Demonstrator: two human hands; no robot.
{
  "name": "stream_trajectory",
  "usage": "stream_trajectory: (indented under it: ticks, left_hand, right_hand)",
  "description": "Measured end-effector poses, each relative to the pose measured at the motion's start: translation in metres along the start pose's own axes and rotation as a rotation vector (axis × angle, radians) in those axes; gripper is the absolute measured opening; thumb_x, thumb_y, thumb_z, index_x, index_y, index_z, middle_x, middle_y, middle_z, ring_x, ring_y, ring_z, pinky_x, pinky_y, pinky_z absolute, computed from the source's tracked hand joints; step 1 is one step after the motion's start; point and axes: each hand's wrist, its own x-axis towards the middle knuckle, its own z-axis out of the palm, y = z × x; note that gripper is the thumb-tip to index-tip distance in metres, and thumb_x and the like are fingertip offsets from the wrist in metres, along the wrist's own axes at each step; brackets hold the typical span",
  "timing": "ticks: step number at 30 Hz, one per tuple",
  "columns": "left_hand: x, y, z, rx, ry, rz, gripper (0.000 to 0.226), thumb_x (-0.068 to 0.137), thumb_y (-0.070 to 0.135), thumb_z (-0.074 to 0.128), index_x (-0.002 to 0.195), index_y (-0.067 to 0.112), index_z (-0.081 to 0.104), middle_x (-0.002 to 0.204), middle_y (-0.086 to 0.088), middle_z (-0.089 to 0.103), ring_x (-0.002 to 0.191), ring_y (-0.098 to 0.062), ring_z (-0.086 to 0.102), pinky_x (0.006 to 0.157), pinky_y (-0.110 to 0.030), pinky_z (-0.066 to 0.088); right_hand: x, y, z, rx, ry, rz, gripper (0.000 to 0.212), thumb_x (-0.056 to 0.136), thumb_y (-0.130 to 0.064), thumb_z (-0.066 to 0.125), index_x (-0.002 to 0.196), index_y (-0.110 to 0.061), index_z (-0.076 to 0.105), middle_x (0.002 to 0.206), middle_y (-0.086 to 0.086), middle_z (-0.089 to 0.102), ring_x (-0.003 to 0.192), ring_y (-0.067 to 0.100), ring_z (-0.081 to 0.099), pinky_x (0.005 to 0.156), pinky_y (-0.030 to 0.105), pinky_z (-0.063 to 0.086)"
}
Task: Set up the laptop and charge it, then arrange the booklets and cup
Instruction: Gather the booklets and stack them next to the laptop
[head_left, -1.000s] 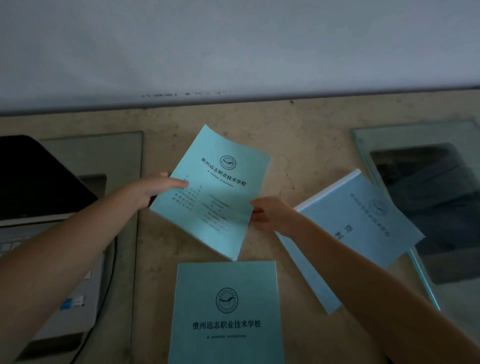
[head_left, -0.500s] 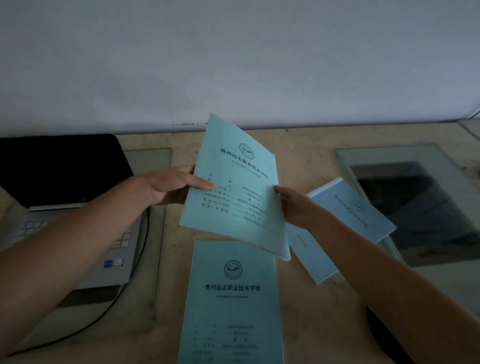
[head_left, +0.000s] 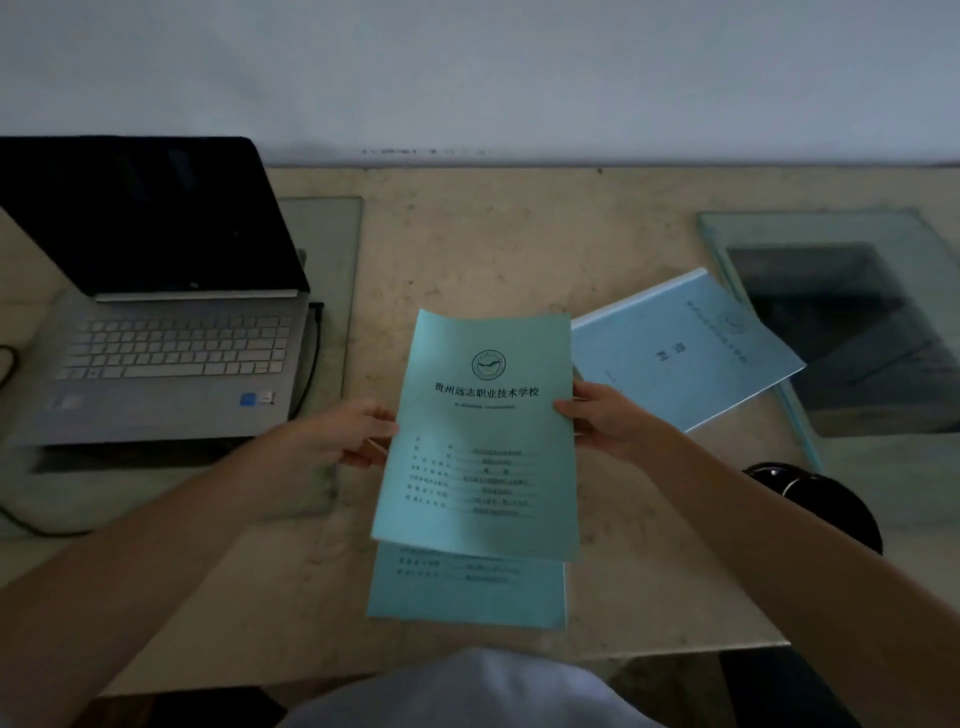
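Teal paper booklet (head_left: 480, 436) hangs level over a matching teal booklet (head_left: 467, 592) on the beige stone counter (head_left: 519, 249), left hand (head_left: 343, 441) and right hand (head_left: 605, 421) fingers clamped on opposite edges, apparently to square it for stacking; the open silver laptop (head_left: 161, 332) sits left.

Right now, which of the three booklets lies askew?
The paler blue booklet right of the held teal booklet; the teal ones sit square.

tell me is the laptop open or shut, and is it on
Open: the laptop has its lid raised and its keyboard exposed. The screen is black, so it looks off or asleep; cannot tell which.
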Motion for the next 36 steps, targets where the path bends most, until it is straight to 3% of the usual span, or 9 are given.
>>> stream_trajectory:
  ticks: [2, 5, 9, 13, 23, 26, 29, 34, 36]
  left_hand:
    - [0.003, -0.023, 0.008, -0.017, -0.017, -0.027, 0.024, 0.094, 0.015, 0.052, 0.114, 0.002, 0.053, 0.086, -0.008, 0.069, 0.062, -0.013, 0.067, 0.053, -0.026, 0.048]
    - [0.003, -0.051, 0.016, -0.013, -0.01, -0.07, 0.016, 0.092, 0.015, 0.056, 0.105, 0.007, 0.056, 0.105, -0.013, 0.069, 0.086, -0.025, 0.067, 0.072, -0.033, 0.056]
    - [-0.001, -0.066, 0.023, 0.064, 0.041, -0.058, 0.008, 0.091, 0.018, 0.057, 0.096, 0.013, 0.057, 0.104, -0.01, 0.067, 0.073, -0.016, 0.06, 0.055, -0.021, 0.05]
    - [-0.004, -0.069, 0.028, 0.166, 0.065, -0.031, 0.017, 0.091, 0.016, 0.055, 0.103, 0.004, 0.055, 0.102, -0.014, 0.066, 0.064, -0.015, 0.056, 0.052, -0.021, 0.047]
    - [-0.006, -0.067, 0.041, 0.394, 0.128, 0.113, 0.008, 0.09, 0.015, 0.057, 0.084, 0.011, 0.053, 0.081, -0.003, 0.068, 0.052, -0.007, 0.062, 0.044, -0.013, 0.045]
    - [-0.007, -0.065, 0.043, 0.426, 0.113, 0.11, 0.01, 0.089, 0.018, 0.058, 0.086, 0.009, 0.055, 0.083, -0.006, 0.07, 0.053, -0.006, 0.065, 0.047, -0.015, 0.049]
    - [-0.006, -0.065, 0.04, 0.451, 0.136, 0.071, 0.01, 0.089, 0.018, 0.058, 0.091, 0.008, 0.056, 0.083, -0.007, 0.069, 0.058, -0.01, 0.065, 0.049, -0.017, 0.049]
    - [-0.002, -0.059, 0.035, 0.333, 0.206, 0.04, 0.039, 0.091, 0.013, 0.055, 0.127, 0.002, 0.046, 0.103, -0.009, 0.059, 0.078, -0.017, 0.06, 0.058, -0.022, 0.051]
    - [-0.001, -0.053, 0.038, 0.258, 0.188, 0.03, 0.039, 0.092, 0.012, 0.053, 0.129, 0.001, 0.047, 0.111, -0.013, 0.059, 0.083, -0.021, 0.061, 0.062, -0.024, 0.053]
  right_hand:
    - [-0.001, 0.014, 0.007, -0.034, -0.006, 0.028, 0.037, 0.095, -0.005, 0.051, 0.132, -0.004, 0.052, 0.123, 0.013, 0.062, 0.104, 0.029, 0.062, 0.085, 0.04, 0.053]
    - [-0.002, 0.034, 0.012, -0.057, -0.012, 0.076, 0.037, 0.096, -0.004, 0.051, 0.133, -0.004, 0.05, 0.128, 0.016, 0.061, 0.107, 0.031, 0.062, 0.089, 0.043, 0.052]
    - [-0.006, 0.051, 0.015, -0.035, -0.015, 0.111, 0.039, 0.095, -0.004, 0.051, 0.134, -0.006, 0.049, 0.128, 0.016, 0.062, 0.111, 0.033, 0.063, 0.09, 0.044, 0.052]
    - [-0.013, 0.058, 0.016, -0.057, -0.006, 0.115, 0.036, 0.096, -0.005, 0.051, 0.132, -0.008, 0.051, 0.124, 0.013, 0.064, 0.103, 0.028, 0.066, 0.081, 0.038, 0.055]
    - [-0.016, 0.059, 0.011, -0.221, 0.102, 0.081, 0.026, 0.09, -0.003, 0.061, 0.116, -0.003, 0.06, 0.112, 0.014, 0.07, 0.085, 0.023, 0.072, 0.063, 0.029, 0.061]
    - [-0.011, 0.062, 0.008, -0.326, 0.216, 0.06, 0.022, 0.085, -0.006, 0.068, 0.106, -0.008, 0.059, 0.1, 0.009, 0.069, 0.077, 0.022, 0.072, 0.059, 0.034, 0.061]
    - [-0.01, 0.061, 0.003, -0.405, 0.278, 0.057, 0.022, 0.085, -0.013, 0.068, 0.103, -0.017, 0.056, 0.093, 0.003, 0.067, 0.068, 0.018, 0.072, 0.051, 0.028, 0.056]
    - [-0.013, 0.06, -0.001, -0.481, 0.198, 0.128, 0.016, 0.09, -0.015, 0.06, 0.104, -0.018, 0.065, 0.087, 0.004, 0.075, 0.072, 0.019, 0.074, 0.065, 0.038, 0.061]
    - [-0.015, 0.058, 0.002, -0.578, 0.16, 0.106, 0.019, 0.091, -0.013, 0.056, 0.105, -0.015, 0.069, 0.087, 0.004, 0.075, 0.069, 0.015, 0.074, 0.06, 0.033, 0.061]
